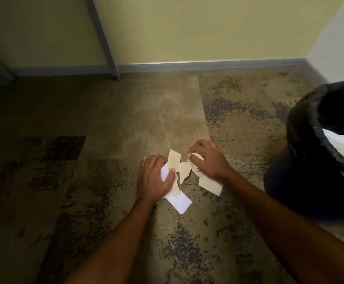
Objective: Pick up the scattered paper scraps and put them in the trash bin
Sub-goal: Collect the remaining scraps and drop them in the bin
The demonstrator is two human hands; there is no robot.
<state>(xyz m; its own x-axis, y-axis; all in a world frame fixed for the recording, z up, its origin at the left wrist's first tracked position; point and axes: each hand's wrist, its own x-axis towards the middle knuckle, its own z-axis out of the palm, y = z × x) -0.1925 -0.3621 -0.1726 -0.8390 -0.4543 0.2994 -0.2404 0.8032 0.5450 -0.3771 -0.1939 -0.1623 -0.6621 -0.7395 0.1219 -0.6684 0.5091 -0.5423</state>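
Paper scraps (184, 174) lie bunched on the carpet (109, 128) left of the trash bin (310, 128); left hand (153, 178) and right hand (209, 158) curl fingers over them, nearest strip angled toward the bin

The paper scraps (184, 177) lie in a loose cluster on the floor (109, 124), near the middle of the view. The left hand (153, 178) rests on the cluster's nine o'clock edge, with scraps under its palm and fingers. The right hand (209, 158) rests on the two o'clock edge, its fingers touching scraps. One scrap (179, 201) lies at six o'clock of the cluster, just beside the left wrist; another (210, 185) lies at four o'clock, partly under the right wrist. The trash bin (302, 140) stands on the floor at three o'clock of the cluster, apart from it, with paper inside. A wall (187, 27) runs behind at twelve o'clock, a post (103, 37) standing before it at eleven o'clock.
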